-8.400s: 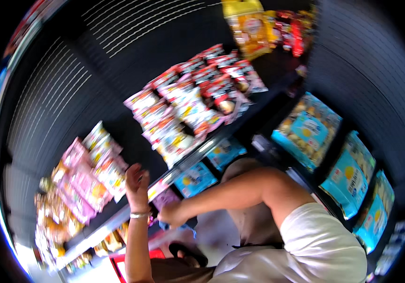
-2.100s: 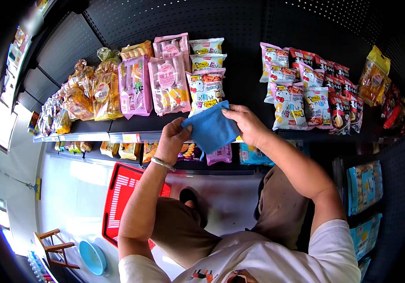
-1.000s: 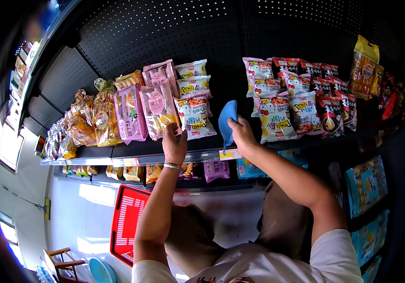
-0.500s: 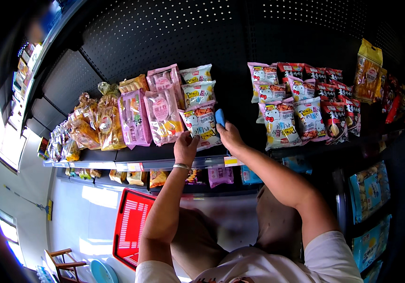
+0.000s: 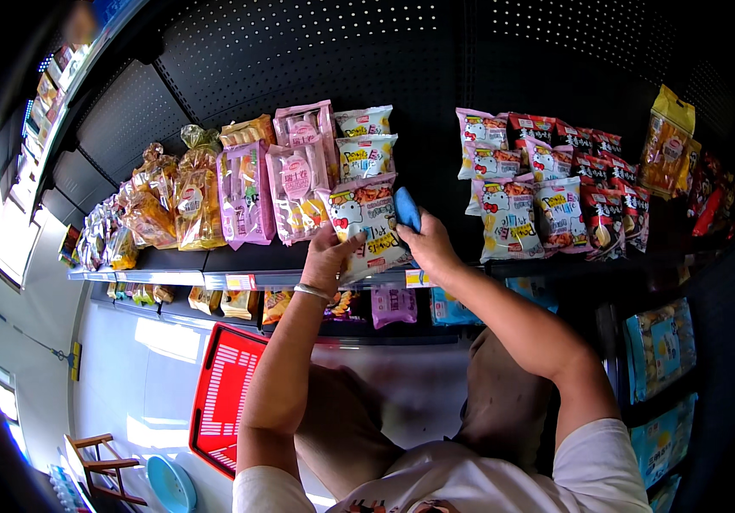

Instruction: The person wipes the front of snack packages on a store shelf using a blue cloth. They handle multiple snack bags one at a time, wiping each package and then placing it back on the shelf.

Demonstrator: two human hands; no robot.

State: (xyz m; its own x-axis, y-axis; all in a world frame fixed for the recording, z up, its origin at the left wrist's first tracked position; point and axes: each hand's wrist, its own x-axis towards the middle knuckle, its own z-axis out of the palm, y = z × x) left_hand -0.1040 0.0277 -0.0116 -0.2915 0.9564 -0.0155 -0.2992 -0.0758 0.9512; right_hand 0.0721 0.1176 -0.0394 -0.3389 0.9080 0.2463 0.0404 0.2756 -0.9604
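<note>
My left hand (image 5: pixel 328 260) grips the lower left edge of a white and pink snack bag (image 5: pixel 369 221) with a cartoon cat on it. The bag is tilted at the front of the black shelf (image 5: pixel 431 183). My right hand (image 5: pixel 430 243) is closed on a folded blue cloth (image 5: pixel 407 210), close to the bag's right side. Behind the held bag are two similar packs (image 5: pixel 366 157). Pink cake-roll packs (image 5: pixel 299 190) stand just left of it.
More cat-print bags (image 5: pixel 509 221) and red-black packs (image 5: pixel 603 219) stand to the right. Clear bags of bread (image 5: pixel 200 209) line the left. The shelf's price rail (image 5: pixel 188 278) runs in front. Below are a red basket (image 5: pixel 202 402), a blue basin (image 5: pixel 171 484) and a wooden chair (image 5: pixel 104 466).
The front cat-print bag has come toward me and tilted, with my left hand now gripping it. My right hand has shifted slightly right with the blue cloth.
</note>
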